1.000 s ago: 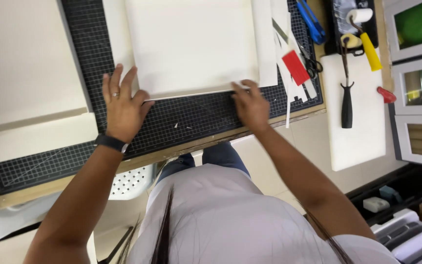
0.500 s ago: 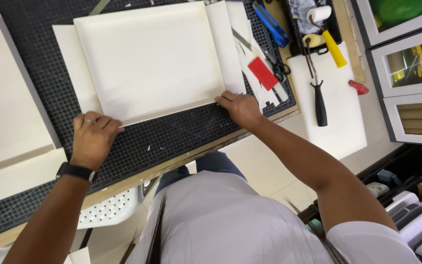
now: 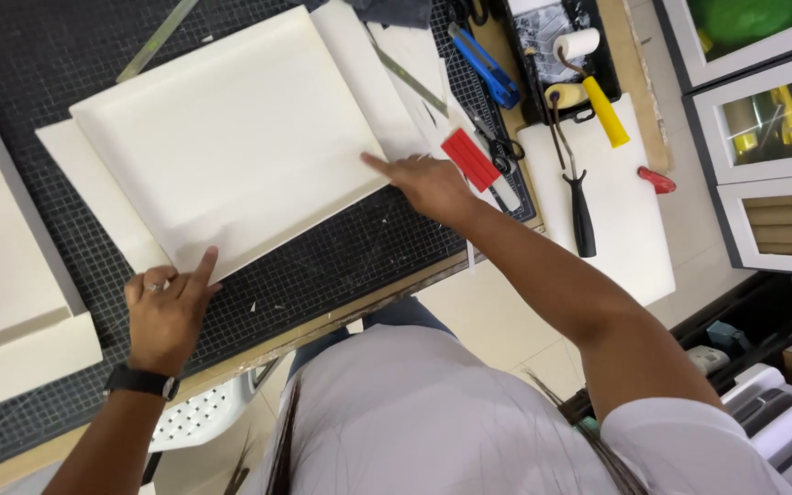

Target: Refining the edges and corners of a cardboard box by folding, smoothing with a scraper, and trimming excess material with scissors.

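A large cream board (image 3: pixel 231 137) with a raised border lies on a black gridded cutting mat (image 3: pixel 341 247), over a wider cream sheet. My left hand (image 3: pixel 165 312), watch on the wrist, rests on the mat at the board's near left corner with the forefinger touching its edge. My right hand (image 3: pixel 428 183) is at the board's near right corner, forefinger stretched onto the edge. Neither hand grips anything.
A red flat tool (image 3: pixel 471 159), scissors (image 3: pixel 497 145), a blue cutter (image 3: pixel 483 64) and a metal ruler (image 3: pixel 410 81) lie right of the board. A white slab (image 3: pixel 625 220) carries a black-handled tool (image 3: pixel 581 211) and a yellow-handled roller (image 3: pixel 598 96). Cream boards (image 3: pixel 2 266) are stacked at left. Framed cabinets stand at right.
The view has shifted so the board sits further left and rotated. Both hands slid along the board's near edge to its corners; fingers went from flat to pointing.
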